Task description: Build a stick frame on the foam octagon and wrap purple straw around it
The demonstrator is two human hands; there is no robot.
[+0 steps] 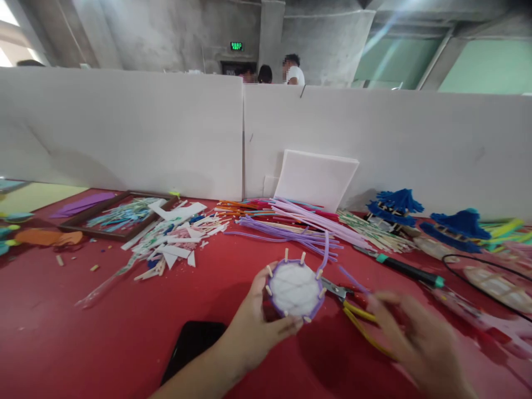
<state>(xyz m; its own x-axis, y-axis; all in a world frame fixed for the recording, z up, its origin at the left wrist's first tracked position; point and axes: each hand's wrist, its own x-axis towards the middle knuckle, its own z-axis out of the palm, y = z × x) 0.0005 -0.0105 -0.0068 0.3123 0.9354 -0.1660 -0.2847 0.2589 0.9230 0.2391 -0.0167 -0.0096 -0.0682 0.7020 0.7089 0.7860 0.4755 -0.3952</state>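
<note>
My left hand [260,321] grips a round white disc [294,288] with short wooden pegs round its edge. A purple pipe cleaner [325,252] is wound about the pegs, and one loose end sticks up at the right. My right hand [415,338], smeared by motion, is closed at the fingertips on a separate-looking purple pipe cleaner piece [353,279] that points toward the disc. Beneath and between the hands lie scissors [361,318] with yellow handles, partly hidden by the disc and right hand.
Purple pipe cleaners [286,235] lie behind the disc. White scraps [178,216] and a brown frame [124,210] of sticks are at left. A black phone [195,346] lies near my left forearm. A green-and-black knife [411,270] and blue fringed pieces [393,208] are at right.
</note>
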